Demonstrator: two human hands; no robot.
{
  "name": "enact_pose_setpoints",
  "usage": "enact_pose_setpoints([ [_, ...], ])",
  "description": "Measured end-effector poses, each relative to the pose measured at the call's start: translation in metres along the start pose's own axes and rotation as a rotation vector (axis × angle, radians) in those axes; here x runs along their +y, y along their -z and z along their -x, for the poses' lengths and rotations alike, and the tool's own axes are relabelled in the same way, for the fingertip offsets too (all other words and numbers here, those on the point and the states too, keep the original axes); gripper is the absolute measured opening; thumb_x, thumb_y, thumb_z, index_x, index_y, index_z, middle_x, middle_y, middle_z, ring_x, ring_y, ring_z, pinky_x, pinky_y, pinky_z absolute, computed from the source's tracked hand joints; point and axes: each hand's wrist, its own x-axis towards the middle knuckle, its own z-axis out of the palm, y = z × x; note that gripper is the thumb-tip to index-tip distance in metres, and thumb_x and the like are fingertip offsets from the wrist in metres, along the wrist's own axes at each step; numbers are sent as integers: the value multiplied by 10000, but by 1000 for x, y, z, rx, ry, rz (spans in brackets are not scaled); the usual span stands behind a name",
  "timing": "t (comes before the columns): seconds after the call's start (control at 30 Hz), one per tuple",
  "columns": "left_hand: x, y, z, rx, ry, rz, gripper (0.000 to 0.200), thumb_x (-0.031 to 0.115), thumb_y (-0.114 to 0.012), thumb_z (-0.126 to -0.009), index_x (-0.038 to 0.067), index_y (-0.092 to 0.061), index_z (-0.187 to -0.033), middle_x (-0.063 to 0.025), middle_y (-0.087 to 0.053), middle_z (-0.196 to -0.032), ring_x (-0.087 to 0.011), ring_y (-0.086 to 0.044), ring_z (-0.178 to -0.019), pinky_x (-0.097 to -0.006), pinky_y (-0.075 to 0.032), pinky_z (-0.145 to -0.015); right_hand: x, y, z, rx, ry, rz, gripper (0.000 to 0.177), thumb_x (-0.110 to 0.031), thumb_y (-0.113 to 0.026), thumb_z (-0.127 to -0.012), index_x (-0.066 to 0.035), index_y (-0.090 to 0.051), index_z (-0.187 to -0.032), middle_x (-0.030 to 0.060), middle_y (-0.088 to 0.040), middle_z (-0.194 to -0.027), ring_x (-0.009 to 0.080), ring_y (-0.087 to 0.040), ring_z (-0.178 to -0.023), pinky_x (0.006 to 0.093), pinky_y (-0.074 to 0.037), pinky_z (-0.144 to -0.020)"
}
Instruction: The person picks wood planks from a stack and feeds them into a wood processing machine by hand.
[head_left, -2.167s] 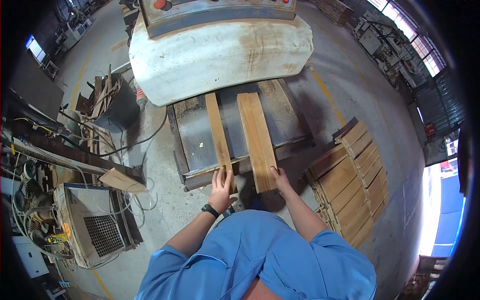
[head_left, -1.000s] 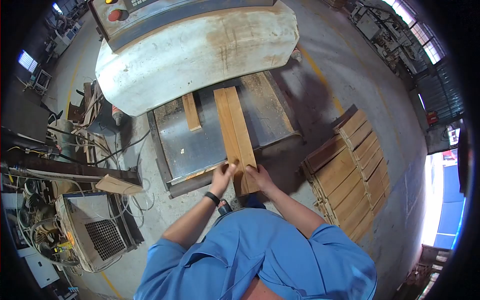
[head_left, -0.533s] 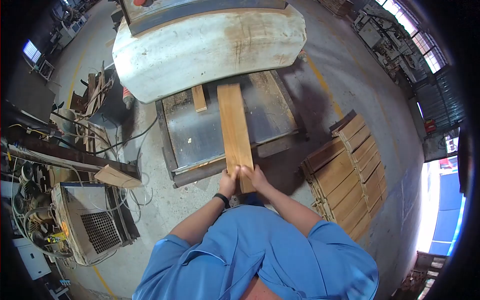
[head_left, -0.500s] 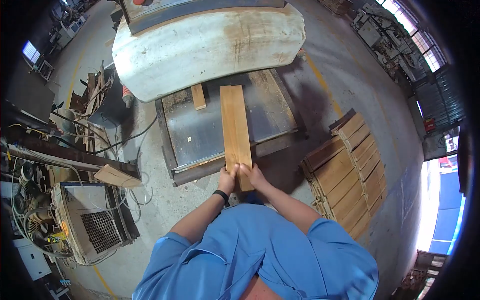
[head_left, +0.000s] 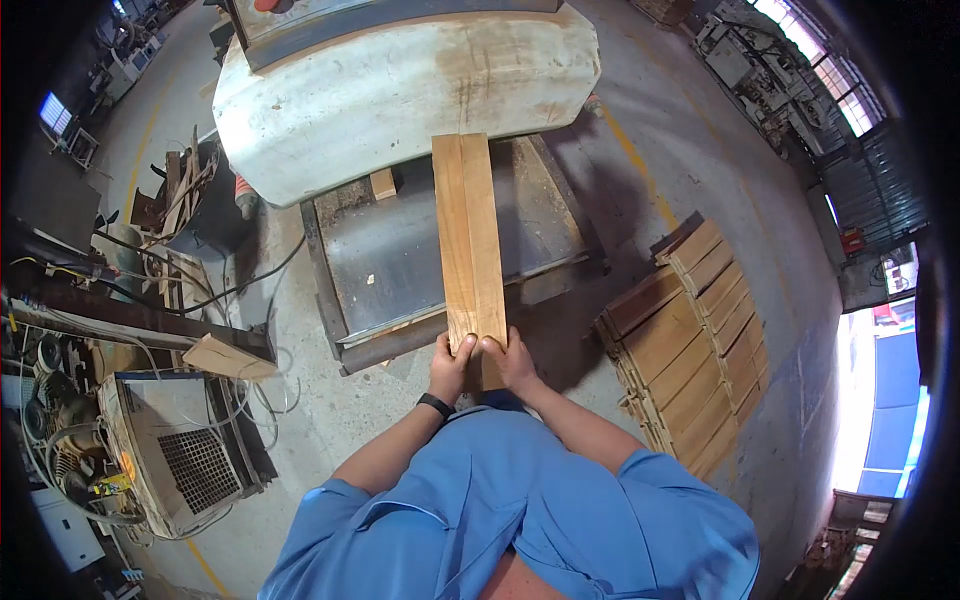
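Observation:
Two narrow wooden boards (head_left: 468, 230) lie edge to edge, pointing away from me over the machine's metal bed. Their far ends overlap the lower edge of the white machine cover (head_left: 400, 95). My left hand (head_left: 451, 365) grips the near left edge, thumb on top and a dark band at the wrist. On the near right edge my right hand (head_left: 511, 360) is closed the same way, its thumb beside the left one. More wood shows below the thumbs, between the hands. A short end of another wooden piece (head_left: 383, 184) sticks out from under the cover.
Stacked boards (head_left: 690, 350) lie to my right. At the left stand a dark bin of wood scraps (head_left: 205, 215) and a box with a grille (head_left: 185, 450). Cables (head_left: 225, 290) run nearby. The metal bed (head_left: 385, 265) has a raised frame.
The boards have risen toward me, and a seam between two of them now shows clearly. My thumbs have moved apart. The other wooden piece has slid farther under the cover.

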Motion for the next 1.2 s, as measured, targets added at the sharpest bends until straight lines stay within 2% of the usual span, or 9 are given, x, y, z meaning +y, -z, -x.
enact_pose_setpoints([
  [0.13, -14, 5, -20, 58, 273, -160, 707, 533, -611, -957, -53, -508, -1339, -211, -666, -1173, -285, -652, -1076, -384, -510, -931, 0, -8, -27, -43, -239, 299, 823, -650, -586, -901, 79, -495, -1272, 354, -603, -1228, 473, -580, -1196, 512, -492, -951],
  [0.23, 0, 9, -22, -27, 311, 252, 732, 571, -602, -953, -33, -508, -1355, -198, -671, -1180, -301, -663, -1049, -396, -515, -939, 2, 13, -32, -21, -237, 337, 807, -629, -609, -902, 85, -501, -1263, 329, -628, -1198, 452, -621, -1140, 496, -505, -935],
  [0.4, 36, 42, -14, -531, 630, 1211, 1003, 887, -463, -790, 69, -493, -1370, -79, -548, -902, -168, -469, -687, -256, -450, -593, 41, 44, -48, -200, -248, -500, 581, -450, -653, -935, 30, -543, -1241, 161, -685, -1031, 247, -684, -979, 363, -547, -821],
  [0.47, 62, 39, -4, -567, 636, 1453, 1067, 895, -522, -733, 57, -478, -1393, -83, -523, -920, -170, -434, -763, -218, -441, -576, 10, 58, -31, -214, -285, -750, 480, -326, -658, -945, 33, -537, -1240, 130, -680, -977, 219, -682, -914, 347, -547, -788],
  [0.6, 74, 39, -1, -513, 646, 1638, 1023, 866, -560, -740, 44, -529, -1348, -93, -526, -925, -182, -435, -849, -223, -478, -600, 65, 47, -61, 128, 101, -7, 577, -191, -754, -826, 5, -491, -1301, 164, -649, -1118, 317, -659, -1037, 424, -540, -914],
  [0.87, 36, 64, -19, -325, 429, 1120, 645, 598, -513, -963, 71, -554, -1332, -162, -636, -1135, -279, -617, -978, -451, -525, -868, -11, 49, -39, 176, 188, 710, 830, -295, -817, -771, -49, -401, -1446, 222, -438, -1382, 403, -461, -1279, 465, -403, -1091],
  [1.0, 77, 63, -2, -346, 523, 986, 562, 508, -474, -1014, 74, -524, -1367, -140, -645, -1155, -267, -640, -982, -471, -509, -962, 10, 41, -40, 247, 339, 399, 799, -428, -729, -852, 14, -424, -1444, 228, -474, -1398, 413, -478, -1289, 480, -407, -1079],
  [1.13, 45, 68, -7, -260, 510, 870, 536, 455, -550, -995, 65, -524, -1361, -112, -642, -1135, -246, -653, -984, -467, -530, -948, 72, 30, -64, -80, -230, -319, 725, -489, -653, -941, 26, -463, -1415, 188, -581, -1327, 257, -564, -1212, 401, -438, -1039],
  [1.2, 35, 64, -10, -189, 460, 635, 556, 453, -609, -966, 61, -531, -1353, -90, -643, -1105, -219, -648, -936, -423, -550, -901, 61, 30, -56, -128, -236, -442, 690, -494, -629, -955, 30, -492, -1383, 160, -605, -1280, 228, -580, -1163, 380, -458, -1000],
])
